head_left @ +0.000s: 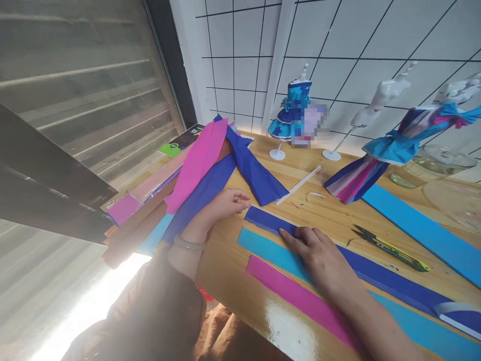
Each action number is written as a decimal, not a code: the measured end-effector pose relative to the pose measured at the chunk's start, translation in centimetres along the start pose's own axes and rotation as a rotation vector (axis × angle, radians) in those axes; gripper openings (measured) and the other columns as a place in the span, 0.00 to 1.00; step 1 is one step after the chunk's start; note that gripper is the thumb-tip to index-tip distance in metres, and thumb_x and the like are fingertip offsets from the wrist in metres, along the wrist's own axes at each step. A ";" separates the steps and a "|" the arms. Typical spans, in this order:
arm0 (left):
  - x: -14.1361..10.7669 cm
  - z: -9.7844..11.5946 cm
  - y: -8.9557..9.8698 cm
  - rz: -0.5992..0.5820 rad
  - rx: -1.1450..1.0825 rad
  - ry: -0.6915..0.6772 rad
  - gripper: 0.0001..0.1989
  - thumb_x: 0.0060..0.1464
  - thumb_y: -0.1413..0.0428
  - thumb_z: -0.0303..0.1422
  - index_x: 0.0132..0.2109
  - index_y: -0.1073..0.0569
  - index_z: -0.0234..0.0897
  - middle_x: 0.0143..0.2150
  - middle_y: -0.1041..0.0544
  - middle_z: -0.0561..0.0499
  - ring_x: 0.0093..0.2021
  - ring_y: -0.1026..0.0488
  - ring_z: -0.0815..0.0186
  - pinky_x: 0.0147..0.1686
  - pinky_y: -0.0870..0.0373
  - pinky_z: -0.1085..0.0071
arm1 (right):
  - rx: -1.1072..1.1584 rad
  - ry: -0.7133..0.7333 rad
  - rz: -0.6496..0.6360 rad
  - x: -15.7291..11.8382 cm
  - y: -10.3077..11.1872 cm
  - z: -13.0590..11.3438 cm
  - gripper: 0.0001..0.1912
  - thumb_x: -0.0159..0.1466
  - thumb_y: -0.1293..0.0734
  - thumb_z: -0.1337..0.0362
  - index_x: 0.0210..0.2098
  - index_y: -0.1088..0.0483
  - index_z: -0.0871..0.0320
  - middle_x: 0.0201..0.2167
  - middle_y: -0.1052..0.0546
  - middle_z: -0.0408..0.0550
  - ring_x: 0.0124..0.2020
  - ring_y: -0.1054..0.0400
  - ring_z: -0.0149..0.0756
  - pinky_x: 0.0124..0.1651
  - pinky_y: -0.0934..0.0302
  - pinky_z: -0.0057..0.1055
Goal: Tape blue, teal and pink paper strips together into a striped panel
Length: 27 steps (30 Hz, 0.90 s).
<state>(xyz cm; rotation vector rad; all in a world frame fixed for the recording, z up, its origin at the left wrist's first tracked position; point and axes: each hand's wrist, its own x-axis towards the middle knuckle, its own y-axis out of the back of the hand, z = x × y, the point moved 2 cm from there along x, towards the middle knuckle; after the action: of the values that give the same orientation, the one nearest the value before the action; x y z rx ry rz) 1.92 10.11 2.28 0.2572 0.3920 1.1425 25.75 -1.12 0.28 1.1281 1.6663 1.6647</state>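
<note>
Head: right hand touches dark-blue strip, left hand beyond its end.

Small dress forms stand past the right hand on a wooden counter.
The nearest to the left hand wears a ruffled blue dress with a bow; beside it stands a bare white torso, then a form by a striped blue-and-pink dress. Black-bladed snips with yellow-green edges lie just beyond the right hand, and a clear glass bowl sits farther off. White wall tiles with dark lines rise behind.
</note>
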 end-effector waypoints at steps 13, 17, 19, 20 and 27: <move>-0.8 -0.3 0.1 -0.136 0.271 -0.055 0.12 0.45 0.42 0.41 0.30 0.27 0.36 0.26 0.28 0.53 0.28 0.32 0.68 0.25 0.40 0.74 | 0.270 -0.180 0.138 -2.6 3.5 2.8 0.17 0.67 0.46 0.65 0.50 0.32 0.55 0.45 0.28 0.53 0.45 0.32 0.39 0.45 0.34 0.35; -1.3 -0.4 -0.5 -0.285 0.399 -0.035 0.09 0.43 0.41 0.40 0.28 0.27 0.39 0.23 0.28 0.55 0.27 0.32 0.67 0.24 0.42 0.74 | 0.225 -0.206 -0.003 -5.8 4.6 3.5 0.14 0.67 0.44 0.61 0.44 0.29 0.54 0.41 0.26 0.52 0.41 0.31 0.39 0.43 0.34 0.36; -1.5 -0.3 -0.7 -0.297 0.438 -0.014 0.08 0.42 0.42 0.39 0.27 0.27 0.40 0.22 0.28 0.56 0.25 0.32 0.67 0.23 0.44 0.74 | 0.192 -0.240 -0.059 -7.4 4.4 3.7 0.13 0.67 0.44 0.61 0.43 0.29 0.54 0.40 0.26 0.51 0.41 0.31 0.38 0.42 0.34 0.36; -1.6 -0.2 -0.8 -0.294 0.452 -0.011 0.08 0.42 0.42 0.39 0.27 0.28 0.40 0.22 0.28 0.56 0.25 0.32 0.67 0.23 0.44 0.73 | 0.179 -0.263 -0.074 -8.1 4.3 3.7 0.13 0.67 0.44 0.61 0.43 0.29 0.54 0.40 0.27 0.51 0.40 0.31 0.39 0.41 0.34 0.37; -1.7 0.4 -1.1 -0.362 0.493 -0.053 0.10 0.46 0.45 0.39 0.24 0.31 0.39 0.21 0.30 0.56 0.25 0.34 0.67 0.24 0.46 0.73 | 0.149 -0.385 -0.091 -9.8 4.0 3.1 0.08 0.66 0.41 0.65 0.39 0.31 0.57 0.34 0.29 0.49 0.36 0.33 0.36 0.37 0.37 0.33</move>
<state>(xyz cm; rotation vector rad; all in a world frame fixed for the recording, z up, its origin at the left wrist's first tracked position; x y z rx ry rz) 2.36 8.16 2.48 0.6202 0.6437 0.6695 34.21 -8.06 1.99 1.3250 1.5805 1.1913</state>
